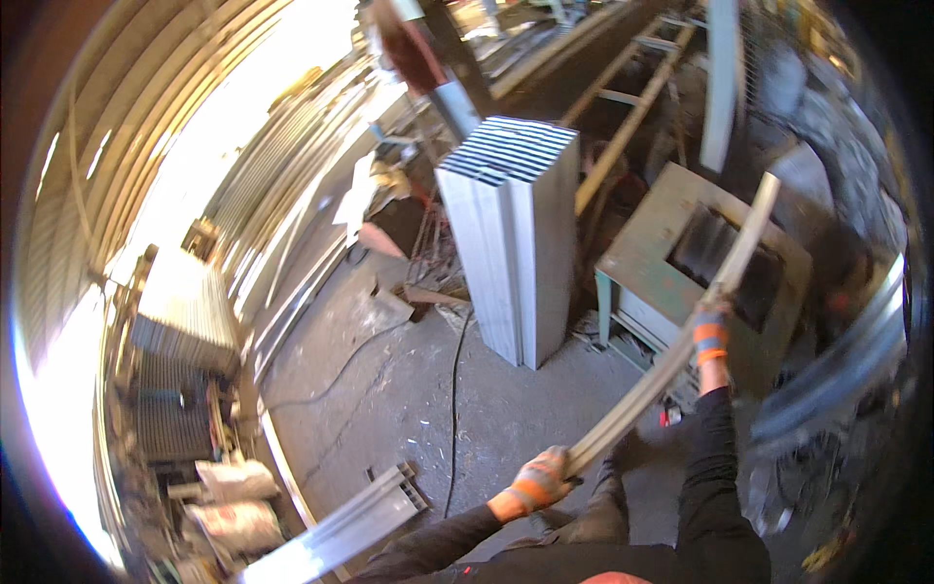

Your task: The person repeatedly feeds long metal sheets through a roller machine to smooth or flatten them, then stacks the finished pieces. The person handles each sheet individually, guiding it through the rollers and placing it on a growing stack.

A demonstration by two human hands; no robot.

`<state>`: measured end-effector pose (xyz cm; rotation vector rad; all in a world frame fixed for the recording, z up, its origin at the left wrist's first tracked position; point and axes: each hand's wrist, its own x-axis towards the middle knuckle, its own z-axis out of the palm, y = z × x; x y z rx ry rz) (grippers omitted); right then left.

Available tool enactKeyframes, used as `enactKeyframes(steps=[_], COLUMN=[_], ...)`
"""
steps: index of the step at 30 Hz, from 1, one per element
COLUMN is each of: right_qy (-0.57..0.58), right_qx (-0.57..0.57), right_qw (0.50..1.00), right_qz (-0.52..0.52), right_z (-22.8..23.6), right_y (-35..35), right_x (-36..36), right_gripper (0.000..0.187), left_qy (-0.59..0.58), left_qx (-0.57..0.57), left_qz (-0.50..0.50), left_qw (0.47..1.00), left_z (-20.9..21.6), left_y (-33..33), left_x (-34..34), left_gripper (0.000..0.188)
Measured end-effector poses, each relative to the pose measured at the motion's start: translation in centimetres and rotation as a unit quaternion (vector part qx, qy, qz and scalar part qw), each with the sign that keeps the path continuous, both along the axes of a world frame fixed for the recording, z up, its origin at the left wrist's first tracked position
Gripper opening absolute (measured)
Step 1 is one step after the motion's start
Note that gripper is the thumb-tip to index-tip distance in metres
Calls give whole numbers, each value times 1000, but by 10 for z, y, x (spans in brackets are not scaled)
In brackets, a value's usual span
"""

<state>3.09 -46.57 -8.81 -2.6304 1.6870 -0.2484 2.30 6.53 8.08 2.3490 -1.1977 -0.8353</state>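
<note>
A long pale metal profile [642, 389] slants across my front, its far end raised over the green-grey metal machine table [642, 229]. My left hand [541, 481], in an orange and grey glove, is closed round its near end. Farther up the same piece, my right hand [713, 326], gloved alike, grips it beside the machine's front edge. The fingers of the right hand are partly hidden by the profile and blur.
A tall stack of silver metal profiles [506, 253] stands upright ahead. Dark cables [455, 409] cross the concrete floor. More profiles [341, 521] lie at the lower left, near white sacks [238, 526]. A yellowish ladder-like frame [628, 122] leans behind the machine.
</note>
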Motion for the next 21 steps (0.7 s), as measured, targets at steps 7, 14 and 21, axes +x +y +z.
enactKeyframes(steps=[7,14,21], right_qy=[-130,-166,-192], right_qx=[49,-58,111], right_qw=[988,984,969], right_qz=[-63,15,106], right_z=[48,25,44], right_y=[-235,-191,72], right_x=[41,17,-47], right_gripper=[56,69,56], left_qy=[-58,-54,-56], left_qx=[-27,-69,-36], left_qz=[13,20,14], left_qw=[998,996,998], left_z=[-27,-38,-25], left_y=[-221,-157,36], left_x=[-1,-23,-59], left_gripper=[62,68,47])
